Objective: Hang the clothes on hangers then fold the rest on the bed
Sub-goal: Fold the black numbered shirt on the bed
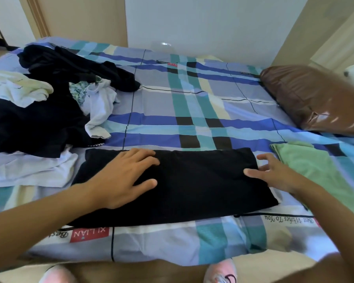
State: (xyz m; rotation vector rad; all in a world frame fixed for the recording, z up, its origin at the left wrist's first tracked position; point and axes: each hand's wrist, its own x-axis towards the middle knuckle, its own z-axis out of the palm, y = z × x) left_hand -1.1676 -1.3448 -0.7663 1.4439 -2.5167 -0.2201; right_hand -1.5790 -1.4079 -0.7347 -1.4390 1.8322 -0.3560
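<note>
A black garment lies folded into a flat rectangle near the front edge of the bed. My left hand rests flat on its left half with straight, spread fingers. My right hand is at the garment's right edge with fingers spread; the thumb touches the cloth. A folded green garment lies to the right of it. A pile of unfolded dark and white clothes covers the left side of the bed.
A brown glossy pillow sits at the right side of the bed. The checked blue sheet shows bare in the middle. A wall runs behind the bed and a door frame stands at the back left. Pink slippers show at the bottom edge.
</note>
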